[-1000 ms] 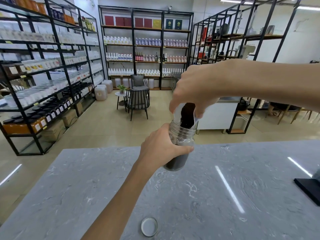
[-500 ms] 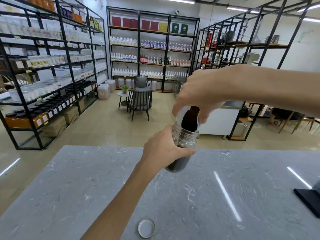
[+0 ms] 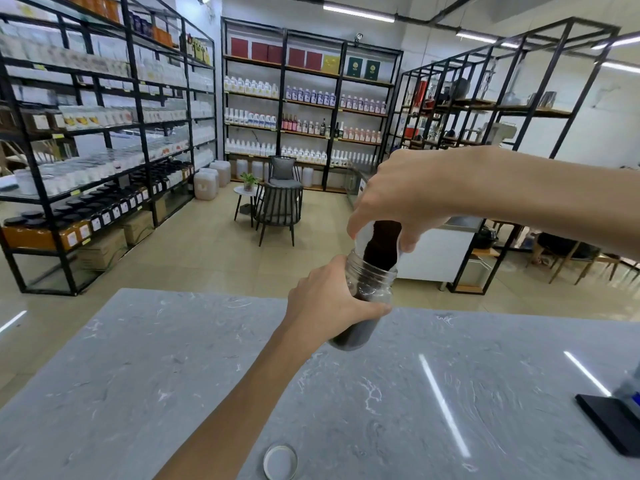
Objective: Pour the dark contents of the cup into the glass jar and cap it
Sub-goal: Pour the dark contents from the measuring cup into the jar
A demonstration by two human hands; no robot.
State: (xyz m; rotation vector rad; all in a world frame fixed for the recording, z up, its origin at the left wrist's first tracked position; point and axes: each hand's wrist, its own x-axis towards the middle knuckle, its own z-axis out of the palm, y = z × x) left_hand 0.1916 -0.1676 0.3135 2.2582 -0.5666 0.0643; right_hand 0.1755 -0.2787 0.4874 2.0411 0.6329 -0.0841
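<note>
The left hand wraps the middle of the glass jar, so that part of the glass is hidden. The right hand covers most of the cup; only its mouth shows below the fingers. Far right of that hand, a black slab on the desk gets cut off by the frame edge, with something blurry on it.

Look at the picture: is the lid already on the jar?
No, the lid lies on the table, while the open jar is held in the left hand under the tipped cup.
</note>
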